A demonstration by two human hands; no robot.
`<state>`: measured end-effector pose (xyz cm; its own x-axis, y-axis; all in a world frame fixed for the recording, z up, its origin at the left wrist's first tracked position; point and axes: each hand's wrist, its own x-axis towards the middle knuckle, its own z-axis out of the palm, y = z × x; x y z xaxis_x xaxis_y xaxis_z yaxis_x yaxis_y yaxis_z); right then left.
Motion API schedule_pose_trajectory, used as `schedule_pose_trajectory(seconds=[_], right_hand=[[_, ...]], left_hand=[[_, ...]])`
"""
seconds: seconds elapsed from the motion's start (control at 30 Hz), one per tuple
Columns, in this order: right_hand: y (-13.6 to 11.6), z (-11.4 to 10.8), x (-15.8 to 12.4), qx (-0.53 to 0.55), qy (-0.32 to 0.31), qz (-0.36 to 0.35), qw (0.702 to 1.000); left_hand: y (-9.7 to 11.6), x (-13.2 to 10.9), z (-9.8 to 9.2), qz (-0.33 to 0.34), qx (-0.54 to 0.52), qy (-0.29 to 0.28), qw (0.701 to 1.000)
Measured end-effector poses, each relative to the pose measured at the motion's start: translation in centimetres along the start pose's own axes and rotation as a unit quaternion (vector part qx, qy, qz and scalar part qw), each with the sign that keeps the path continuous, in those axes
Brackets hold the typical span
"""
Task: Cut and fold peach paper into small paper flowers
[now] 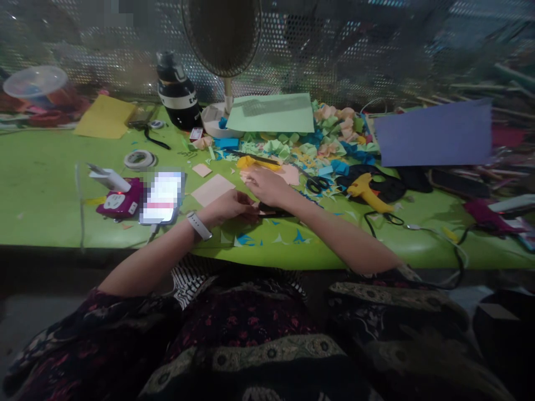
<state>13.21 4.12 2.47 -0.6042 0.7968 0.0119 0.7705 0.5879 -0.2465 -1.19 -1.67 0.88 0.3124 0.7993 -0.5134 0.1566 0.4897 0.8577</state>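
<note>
Over the near part of the green tabletop, my left hand has its fingers curled together beside a small strip of pink paper; what it grips is too dim to make out. My right hand is just ahead of it, fingers drawn together and bent down near a pink sheet and a crumpled yellow piece of paper. Its fingertips are partly hidden. A pink paper square lies left of my hands, a smaller pink piece beyond it. Black scissors rest to the right.
A lit phone, a tape roll and a purple device lie left. Behind are a black bottle, a fan and crumpled paper pieces. A yellow glue gun and cables are right.
</note>
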Motion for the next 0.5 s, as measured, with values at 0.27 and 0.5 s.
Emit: schedule_pose_trajectory(seconds=[0.27,0.5], right_hand=[[0.1,0.5,0.1,-0.01,0.007,-0.007,1.0],[0.0,0.5,0.2,-0.03,0.0,-0.024,0.999]], left_hand=[[-0.1,0.0,0.2,0.006,0.01,-0.001,1.0],[0.4,-0.8,-1.2,0.058,0.123,0.054,0.989]])
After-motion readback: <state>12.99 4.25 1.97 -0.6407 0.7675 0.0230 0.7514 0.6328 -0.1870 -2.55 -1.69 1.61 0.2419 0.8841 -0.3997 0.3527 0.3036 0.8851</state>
